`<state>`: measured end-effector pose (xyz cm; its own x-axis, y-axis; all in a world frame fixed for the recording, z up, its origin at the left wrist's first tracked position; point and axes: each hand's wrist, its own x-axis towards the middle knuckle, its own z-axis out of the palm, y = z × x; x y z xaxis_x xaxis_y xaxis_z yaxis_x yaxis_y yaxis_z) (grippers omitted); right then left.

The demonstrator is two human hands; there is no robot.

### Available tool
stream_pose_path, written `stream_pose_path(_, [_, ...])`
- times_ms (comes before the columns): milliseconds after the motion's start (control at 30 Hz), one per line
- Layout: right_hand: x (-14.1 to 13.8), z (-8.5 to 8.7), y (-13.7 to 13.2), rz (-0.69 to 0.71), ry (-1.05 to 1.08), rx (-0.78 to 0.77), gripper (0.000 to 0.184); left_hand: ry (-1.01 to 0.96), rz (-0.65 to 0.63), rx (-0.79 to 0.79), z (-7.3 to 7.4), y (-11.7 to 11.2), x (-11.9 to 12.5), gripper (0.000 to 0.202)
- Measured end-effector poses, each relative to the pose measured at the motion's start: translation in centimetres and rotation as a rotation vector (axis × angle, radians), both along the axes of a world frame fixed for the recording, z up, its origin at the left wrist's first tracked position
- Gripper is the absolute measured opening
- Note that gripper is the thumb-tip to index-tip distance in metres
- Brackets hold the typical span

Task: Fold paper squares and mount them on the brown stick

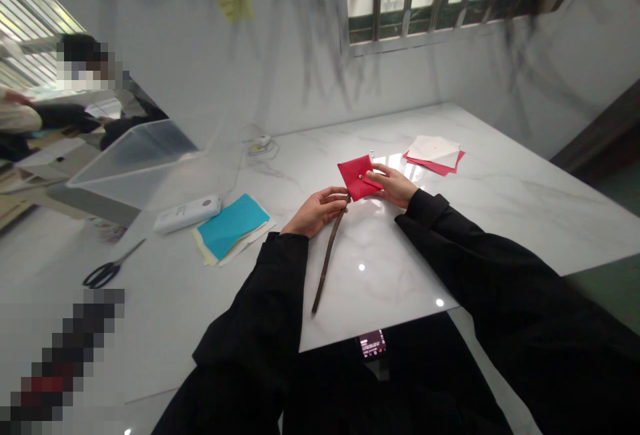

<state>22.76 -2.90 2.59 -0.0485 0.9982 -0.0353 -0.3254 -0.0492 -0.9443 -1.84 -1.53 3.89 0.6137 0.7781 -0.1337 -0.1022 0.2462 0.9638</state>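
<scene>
Head view: we are looking down at our two black-sleeved arms over a white marble surface [500,201].
Left grip [316,211]: we are curling the fingers closed around the top end of a thin brown strip [327,261], which is slanting down the surface toward us.
Right grip [395,185]: we are pinching the right edge of a red folded piece [356,178], thumb on top.
Red folded piece: it is sitting cornerwise between both grips, a small metal stud showing in its middle and its lower corner meeting the strip's top end; we cannot tell whether it is resting on the surface.
Right side: red and white sheets [435,153] are lying near.
Left side: a blue sheet [231,225] is lying on pale sheets just beside a white device [187,213], with scissors [107,268] lying farther out.
</scene>
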Motion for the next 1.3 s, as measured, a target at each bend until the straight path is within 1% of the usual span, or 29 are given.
stream_pose_path(100, [0.5,-0.5,0.6,-0.154,-0.117,0.019,0.056,-0.061,0.142,-0.014,-0.2,0.5,-0.1,0.046])
stream_pose_path(167, [0.8,-0.9,1.0,-0.219,-0.208,0.045,0.062,-0.091,0.214,-0.022,-0.4,0.7,-0.1,0.046])
stream_pose_path(233, [0.8,-1.1,1.1,-0.220,-0.303,0.070,0.071,-0.112,0.261,-0.030,-0.5,0.9,-0.1,0.045])
stream_pose_path(300, [0.7,-1.1,1.0,-0.188,-0.388,0.096,0.083,-0.126,0.284,-0.034,-0.5,1.0,-0.1,0.044])
stream_pose_path(367, [0.5,-1.0,0.6,-0.147,-0.443,0.109,0.096,-0.132,0.289,-0.033,-0.6,1.0,-0.1,0.044])
stream_pose_path(433, [0.3,-0.9,0.3,-0.099,-0.461,0.109,0.105,-0.133,0.281,-0.029,-0.6,1.0,-0.1,0.043])
stream_pose_path(467, [0.2,-0.9,0.2,-0.075,-0.468,0.109,0.105,-0.132,0.275,-0.027,-0.6,1.0,0.0,0.043])
stream_pose_path(500, [0.2,-0.8,0.1,-0.048,-0.483,0.111,0.099,-0.132,0.269,-0.027,-0.6,1.0,0.0,0.043])
stream_pose_path(600, [0.2,-0.6,0.1,0.046,-0.582,0.128,0.069,-0.126,0.261,-0.033,-0.6,1.0,-0.1,0.044])
stream_pose_path(633, [0.2,-0.5,0.1,0.067,-0.618,0.131,0.067,-0.122,0.262,-0.033,-0.6,1.0,-0.1,0.045])
stream_pose_path(700, [0.2,-0.4,0.2,0.071,-0.665,0.133,0.070,-0.115,0.267,-0.029,-0.5,0.9,-0.1,0.044])
stream_pose_path(767, [0.3,-0.5,0.3,0.034,-0.674,0.129,0.069,-0.114,0.269,-0.022,-0.5,0.9,-0.1,0.043])
stream_pose_path(867, [0.3,-0.7,0.5,-0.002,-0.632,0.119,0.064,-0.116,0.266,-0.021,-0.5,0.9,-0.1,0.044])
stream_pose_path(967, [0.2,-0.8,0.4,-0.041,-0.554,0.073,0.059,-0.118,0.270,-0.021,-0.6,0.9,-0.1,0.045])
stream_pose_path(1033, [-0.2,-0.6,0.0,-0.001,-0.495,0.040,0.063,-0.126,0.274,-0.024,-0.6,0.9,0.0,0.045])
stream_pose_path(1133, [-1.1,-0.1,-0.9,0.208,-0.397,0.061,0.062,-0.137,0.282,-0.025,-0.7,0.9,0.0,0.045])
stream_pose_path(1167, [-1.3,0.0,-1.1,0.261,-0.369,0.075,0.062,-0.138,0.283,-0.024,-0.7,0.9,0.0,0.045])
stream_pose_path(1200, [-1.5,0.1,-1.2,0.282,-0.350,0.086,0.063,-0.137,0.284,-0.022,-0.6,0.9,0.0,0.045])
stream_pose_path(1233, [-1.6,0.1,-1.2,0.268,-0.341,0.089,0.063,-0.135,0.284,-0.020,-0.7,0.9,0.0,0.045])
stream_pose_path(1300, [-1.6,0.1,-1.0,0.159,-0.337,0.082,0.060,-0.130,0.284,-0.018,-0.7,1.0,0.0,0.044])
